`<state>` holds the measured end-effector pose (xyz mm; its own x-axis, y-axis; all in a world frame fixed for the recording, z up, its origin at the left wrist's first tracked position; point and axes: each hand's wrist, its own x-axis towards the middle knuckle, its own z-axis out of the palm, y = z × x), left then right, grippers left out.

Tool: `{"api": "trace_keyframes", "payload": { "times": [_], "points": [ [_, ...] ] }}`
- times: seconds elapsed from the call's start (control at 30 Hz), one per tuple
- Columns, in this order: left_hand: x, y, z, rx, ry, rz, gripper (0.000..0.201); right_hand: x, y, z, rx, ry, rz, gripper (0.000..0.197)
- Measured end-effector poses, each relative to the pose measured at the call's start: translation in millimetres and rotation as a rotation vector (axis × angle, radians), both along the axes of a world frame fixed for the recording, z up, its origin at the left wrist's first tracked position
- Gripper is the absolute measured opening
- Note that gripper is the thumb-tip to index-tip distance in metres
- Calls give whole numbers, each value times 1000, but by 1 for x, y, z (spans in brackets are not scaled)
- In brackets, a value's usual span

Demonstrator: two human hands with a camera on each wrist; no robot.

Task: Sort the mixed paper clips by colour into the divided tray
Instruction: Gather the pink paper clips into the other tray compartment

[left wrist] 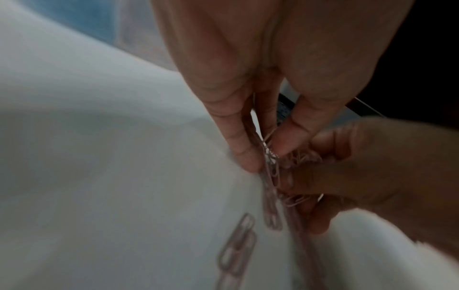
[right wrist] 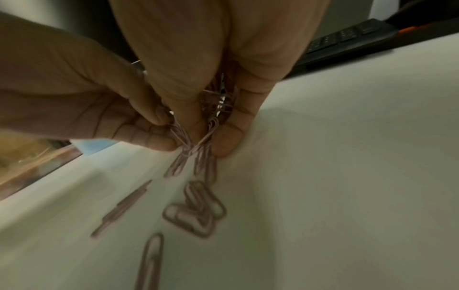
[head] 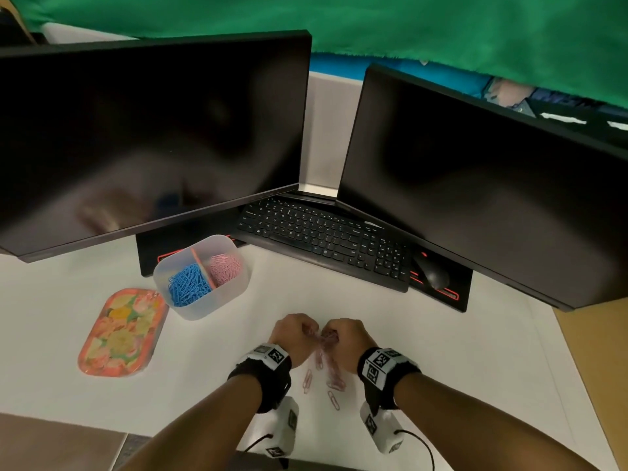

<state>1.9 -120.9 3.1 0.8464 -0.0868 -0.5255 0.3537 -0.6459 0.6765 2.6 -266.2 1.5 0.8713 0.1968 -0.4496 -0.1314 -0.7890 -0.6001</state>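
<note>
Just above the white desk, both hands meet on a tangled bunch of pink paper clips (head: 322,345). My left hand (head: 312,332) pinches one side of the bunch (left wrist: 272,172) between thumb and fingers. My right hand (head: 332,336) pinches the other side (right wrist: 191,149), with more clips bunched in its palm. A short chain of clips hangs from the tangle down to the desk. Loose pink clips (head: 307,380) lie below the hands (right wrist: 196,212). The translucent divided tray (head: 200,312) stands at the back left. It holds blue clips (head: 188,283) in its left half and pink clips (head: 224,268) in its right half.
A flat floral tray (head: 122,331) lies left of the divided tray. Two dark monitors (head: 153,137) stand behind, with a black keyboard (head: 326,239) and a mouse (head: 433,273) between them. The desk's edge runs along the right side.
</note>
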Motion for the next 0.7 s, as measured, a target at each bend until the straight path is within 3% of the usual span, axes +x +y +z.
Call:
{"api": "trace_keyframes", "payload": {
  "times": [0.07,0.17,0.27,0.37,0.53,0.7],
  "points": [
    [5,3,-6,-154,109,153,7,3,0,3,25,15,-37,15],
    [14,5,-7,-419,256,351,11,9,5,14,70,15,-51,11],
    [19,3,1,-652,402,635,33,20,17,31,78,10,-5,14],
    [24,-1,10,-824,480,794,46,32,35,42,32,5,55,15],
    [29,2,13,-1024,475,864,43,41,51,59,-48,20,195,34],
    [29,14,8,-1020,443,857,32,50,42,71,55,33,213,39]
  ]
}}
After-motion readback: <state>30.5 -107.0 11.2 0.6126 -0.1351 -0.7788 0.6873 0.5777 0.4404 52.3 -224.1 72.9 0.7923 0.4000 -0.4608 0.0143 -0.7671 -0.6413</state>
